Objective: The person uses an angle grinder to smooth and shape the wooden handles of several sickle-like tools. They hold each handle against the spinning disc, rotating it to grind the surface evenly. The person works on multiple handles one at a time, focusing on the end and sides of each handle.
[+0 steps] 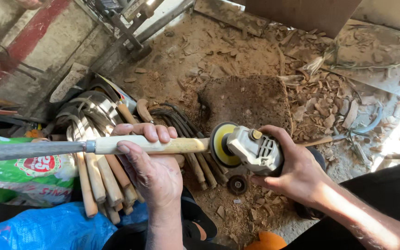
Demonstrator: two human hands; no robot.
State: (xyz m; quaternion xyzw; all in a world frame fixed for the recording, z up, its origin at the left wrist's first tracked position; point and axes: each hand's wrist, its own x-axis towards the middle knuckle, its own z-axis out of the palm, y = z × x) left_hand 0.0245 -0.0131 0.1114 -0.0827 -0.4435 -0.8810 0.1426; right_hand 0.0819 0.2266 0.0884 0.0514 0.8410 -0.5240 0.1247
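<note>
You hold a pale wooden handle [151,145] flat in front of you. Your left hand [151,166] is wrapped around its middle, with the fingers [156,133] curled over the top and the thumb [133,155] along the near side. Past your fingertips, to the left, the handle joins a long grey blade [28,150] with a small metal ring [90,146] between them.

The other end of the handle touches the yellow disc [221,144] of a grinder [253,150]. Your right hand [297,173] grips the grey body of the grinder, fingers closed over its top and back.

Under your left hand lies a bunch of wooden handles [105,183], side by side. Just past them, beyond your fingers, are shiny metal bands [89,113] in a coil. Beyond the disc sits a brown, rough stump [246,99]. Wood chips [322,104] cover the ground to the right of it. A small round disc [238,184] lies on the ground just below the grinder.

A green bag [21,178] sits far to the left, and a blue bag [47,229] lies near your left wrist.
</note>
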